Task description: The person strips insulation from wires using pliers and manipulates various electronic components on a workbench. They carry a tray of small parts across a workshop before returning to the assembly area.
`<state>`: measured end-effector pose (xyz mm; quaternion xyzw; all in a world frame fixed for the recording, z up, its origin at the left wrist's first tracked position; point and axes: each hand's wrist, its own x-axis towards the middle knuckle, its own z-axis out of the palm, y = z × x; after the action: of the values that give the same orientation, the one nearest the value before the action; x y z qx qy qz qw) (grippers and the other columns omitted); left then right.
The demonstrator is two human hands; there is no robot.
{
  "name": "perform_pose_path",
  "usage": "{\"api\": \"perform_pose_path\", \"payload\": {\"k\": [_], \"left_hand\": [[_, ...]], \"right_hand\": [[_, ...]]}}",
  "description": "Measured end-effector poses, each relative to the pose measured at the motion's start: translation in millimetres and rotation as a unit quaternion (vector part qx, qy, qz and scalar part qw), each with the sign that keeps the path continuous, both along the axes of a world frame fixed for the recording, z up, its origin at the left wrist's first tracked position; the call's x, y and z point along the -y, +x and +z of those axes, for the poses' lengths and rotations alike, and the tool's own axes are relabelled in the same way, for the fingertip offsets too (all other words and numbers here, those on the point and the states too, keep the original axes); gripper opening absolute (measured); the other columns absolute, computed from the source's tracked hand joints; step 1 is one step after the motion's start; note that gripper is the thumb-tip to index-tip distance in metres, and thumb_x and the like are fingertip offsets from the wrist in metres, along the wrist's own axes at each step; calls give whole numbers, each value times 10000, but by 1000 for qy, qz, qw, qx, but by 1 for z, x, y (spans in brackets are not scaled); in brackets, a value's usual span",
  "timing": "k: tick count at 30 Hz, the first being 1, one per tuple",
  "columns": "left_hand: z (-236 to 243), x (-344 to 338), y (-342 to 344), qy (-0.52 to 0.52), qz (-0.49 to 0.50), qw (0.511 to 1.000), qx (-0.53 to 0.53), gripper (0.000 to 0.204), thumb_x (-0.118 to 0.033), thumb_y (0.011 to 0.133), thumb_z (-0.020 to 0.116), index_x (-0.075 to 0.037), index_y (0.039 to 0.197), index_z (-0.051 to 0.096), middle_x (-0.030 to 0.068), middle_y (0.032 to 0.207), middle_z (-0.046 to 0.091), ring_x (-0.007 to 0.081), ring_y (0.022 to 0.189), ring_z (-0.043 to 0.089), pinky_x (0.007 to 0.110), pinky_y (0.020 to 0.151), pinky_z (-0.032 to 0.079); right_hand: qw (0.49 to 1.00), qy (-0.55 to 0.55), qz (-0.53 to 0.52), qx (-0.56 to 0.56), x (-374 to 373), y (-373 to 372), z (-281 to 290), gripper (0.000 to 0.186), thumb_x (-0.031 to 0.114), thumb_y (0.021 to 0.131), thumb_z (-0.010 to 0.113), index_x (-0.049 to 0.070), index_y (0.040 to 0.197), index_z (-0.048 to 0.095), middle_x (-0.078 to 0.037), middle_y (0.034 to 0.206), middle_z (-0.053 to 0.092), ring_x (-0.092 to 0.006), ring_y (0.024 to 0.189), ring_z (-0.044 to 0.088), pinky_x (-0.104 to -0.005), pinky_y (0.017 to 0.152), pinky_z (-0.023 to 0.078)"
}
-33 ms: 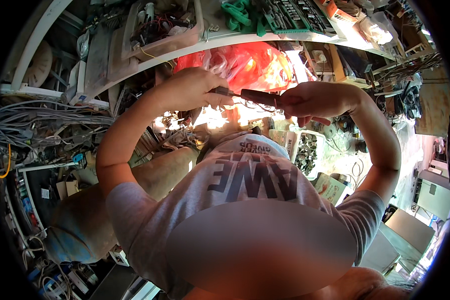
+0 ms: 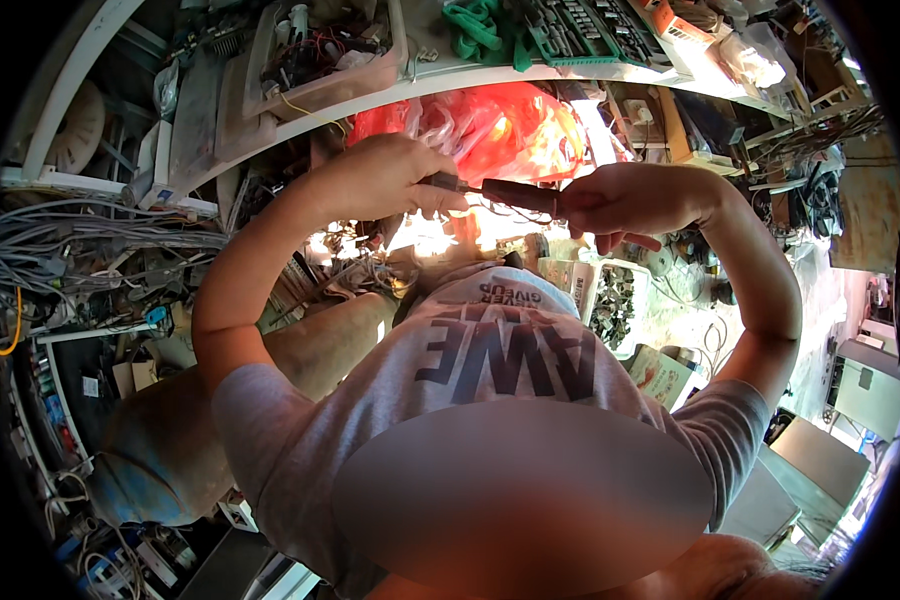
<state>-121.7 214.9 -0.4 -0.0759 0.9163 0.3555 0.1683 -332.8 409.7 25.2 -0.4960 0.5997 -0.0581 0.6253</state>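
My left hand (image 2: 395,178) pinches a small dark piece (image 2: 442,181) between thumb and fingers. My right hand (image 2: 630,200) grips the right end of a dark cylindrical tool (image 2: 515,195). From the tool's left end a thin shaft reaches to the small piece, so the two meet between my hands; its exact kind cannot be made out. Below the tool hangs a thin reddish wire loop (image 2: 530,216). Both hands are held up in front of my grey shirt, over a bright sunlit patch. My fingers hide part of each held thing.
A bench edge (image 2: 370,97) curves beyond my hands, bearing a clear bin (image 2: 402,40) of parts, green straps (image 2: 475,28) and a green socket set (image 2: 575,40). Beneath it lies a red plastic bag (image 2: 515,125). Grey cables (image 2: 90,240) and a rusty cylinder (image 2: 170,440) fill the left.
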Motion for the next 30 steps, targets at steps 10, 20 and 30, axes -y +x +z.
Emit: {"api": "perform_pose_path", "payload": {"k": [10,20,30], "left_hand": [[-4,-3,3,87,36,995,36,409,-364,875,675,30,985,658,67,635,638,101,567,587,251,555,478],[1,-13,8,95,45,993,52,383,-394,879,653,-13,915,664,75,709,648,152,648,619,315,583,487],[-5,-12,13,99,31,993,61,411,-405,906,617,6,916,641,81,733,647,168,665,653,325,549,501]], "right_hand": [[999,-4,-15,41,-13,10,-3,247,252,993,483,24,1021,574,-16,811,601,-87,738,610,-242,637,498],[998,-9,-43,35,-16,14,-6,338,321,980,504,39,1157,570,-8,926,599,-78,758,580,-245,661,517],[999,-35,-4,14,-19,13,-16,310,272,992,496,31,1176,561,16,886,583,-47,733,507,-217,633,440]]}}
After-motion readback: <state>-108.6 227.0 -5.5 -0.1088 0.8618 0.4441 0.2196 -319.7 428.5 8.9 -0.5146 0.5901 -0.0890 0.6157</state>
